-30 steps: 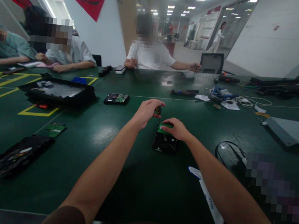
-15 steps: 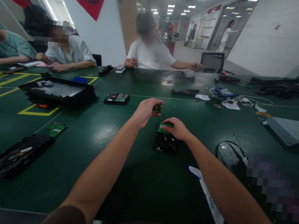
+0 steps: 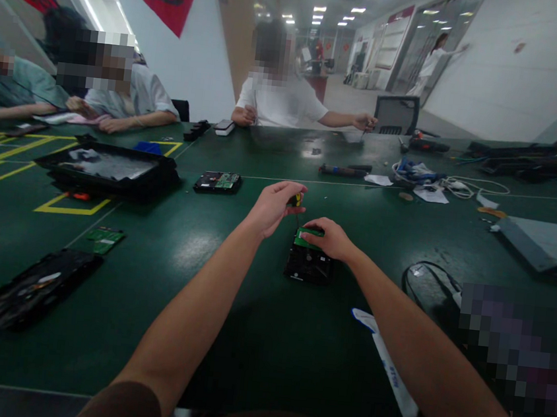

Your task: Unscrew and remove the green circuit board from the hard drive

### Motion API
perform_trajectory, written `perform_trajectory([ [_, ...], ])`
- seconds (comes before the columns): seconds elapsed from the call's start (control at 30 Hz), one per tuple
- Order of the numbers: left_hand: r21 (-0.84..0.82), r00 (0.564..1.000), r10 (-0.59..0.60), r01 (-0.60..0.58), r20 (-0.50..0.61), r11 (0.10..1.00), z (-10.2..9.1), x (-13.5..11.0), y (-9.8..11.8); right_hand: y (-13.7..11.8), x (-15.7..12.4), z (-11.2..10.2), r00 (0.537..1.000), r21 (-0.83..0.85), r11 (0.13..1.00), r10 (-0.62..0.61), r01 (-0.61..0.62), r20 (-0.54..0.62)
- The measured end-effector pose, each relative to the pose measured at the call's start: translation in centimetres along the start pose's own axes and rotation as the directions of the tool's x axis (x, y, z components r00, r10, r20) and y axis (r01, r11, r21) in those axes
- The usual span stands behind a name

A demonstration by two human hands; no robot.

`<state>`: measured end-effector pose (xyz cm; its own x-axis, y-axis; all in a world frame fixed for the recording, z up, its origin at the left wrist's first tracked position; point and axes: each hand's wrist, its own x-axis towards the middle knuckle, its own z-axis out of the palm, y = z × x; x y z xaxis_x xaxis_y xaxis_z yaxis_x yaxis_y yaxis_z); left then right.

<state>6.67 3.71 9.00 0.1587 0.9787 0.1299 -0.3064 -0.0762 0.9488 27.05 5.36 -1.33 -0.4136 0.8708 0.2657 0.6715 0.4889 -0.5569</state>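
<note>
Near the middle of the green table [image 3: 248,311], a black hard drive [image 3: 307,267] lies flat, green circuit board [image 3: 303,243] at its far end. Left hand [image 3: 277,207] holds a small screwdriver with a yellow-and-black handle [image 3: 297,200], pinched between thumb and fingers; its thin shaft points down to the drive's far left corner. Can't tell if the tip sits in a screw. Right hand [image 3: 331,238] is on the board end, fingers bent narrow over it, thumb across the green; can't tell whether it grips or just presses.

Beyond the left hand, off to its left: second hard drive [image 3: 217,182], green board showing. Farther left, black plastic tray [image 3: 163,173] with a blue item [image 3: 148,148] just behind it. Nearer on that side, loose green circuit board [image 3: 107,241] at the end of a black casing [image 3: 36,289].

Right side: white strip with blue edging [image 3: 393,373] partly under the right forearm, black cable [image 3: 408,275], flat grey metal case [image 3: 543,246]. Toward the back, dark hand tool [image 3: 345,171] next to white paper [image 3: 378,180], plus a bundle of blue and white cables [image 3: 417,173]. Across the table sits a person in white [image 3: 282,106], face blurred.
</note>
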Motion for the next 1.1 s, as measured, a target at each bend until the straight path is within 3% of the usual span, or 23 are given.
perform_trajectory([
  [0.2, 0.097, 1.000, 0.008, -0.005, -0.030, 0.995, -0.1, -0.2, 0.2, 0.0, 0.0, 0.0, 1.000, 0.019, 1.000, 0.009, -0.009, 0.005],
  [0.43, -0.007, 0.999, -0.036, 0.035, -0.015, 0.999, 0.1, -0.3, 0.3, -0.1, 0.0, 0.0, 1.000, 0.007, 1.000, 0.015, -0.015, 0.008],
  [0.7, -0.006, 1.000, -0.020, 0.019, -0.014, 1.000, 0.2, -0.3, 0.2, 0.1, 0.0, 0.0, 1.000, 0.018, 1.000, -0.021, 0.021, 0.011],
  [1.1, -0.009, 1.000, -0.014, 0.014, 0.004, 1.000, 0.2, -0.3, 0.2, 0.8, -0.1, -1.1, 0.993, 0.063, 0.998, -0.025, 0.018, 0.117],
])
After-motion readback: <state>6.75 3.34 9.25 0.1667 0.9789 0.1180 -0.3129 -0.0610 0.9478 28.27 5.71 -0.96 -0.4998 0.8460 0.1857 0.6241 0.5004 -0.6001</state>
